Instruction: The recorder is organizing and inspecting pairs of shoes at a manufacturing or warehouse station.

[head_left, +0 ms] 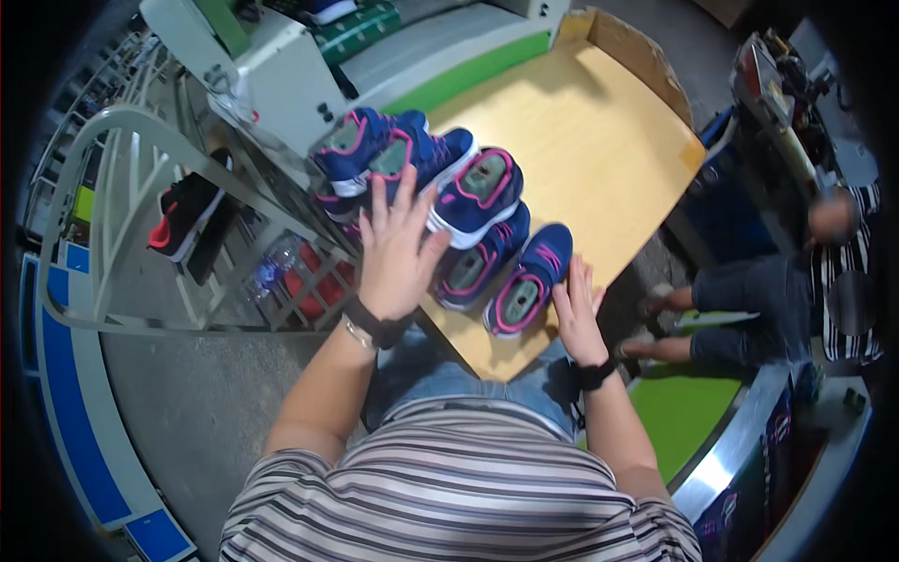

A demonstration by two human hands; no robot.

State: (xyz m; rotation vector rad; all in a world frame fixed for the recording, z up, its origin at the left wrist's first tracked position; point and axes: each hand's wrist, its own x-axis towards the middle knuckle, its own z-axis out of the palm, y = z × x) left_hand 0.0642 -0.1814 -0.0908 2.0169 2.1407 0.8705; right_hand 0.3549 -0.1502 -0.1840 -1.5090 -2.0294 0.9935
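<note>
Several navy blue sneakers with pink trim and white soles are bunched on a light wooden table (599, 140), some stacked on others. My left hand (398, 248) is open, fingers spread, over the near left side of the stacked sneakers (398, 155); whether it touches them I cannot tell. To its right, a sneaker (482, 192) rests on top of another sneaker (482, 262). The rightmost sneaker (529, 281) lies on the tabletop, toe pointing away. My right hand (579, 314) is open beside that sneaker, fingers stretched out along its right side. Both wrists wear dark bands.
A metal rack (140, 122) stands at left, with a black and red shoe (192, 211) on it. Cardboard edging (641, 51) borders the table's far right corner. A white and green machine (290, 94) is at the back left. Another person (768, 290) is at right.
</note>
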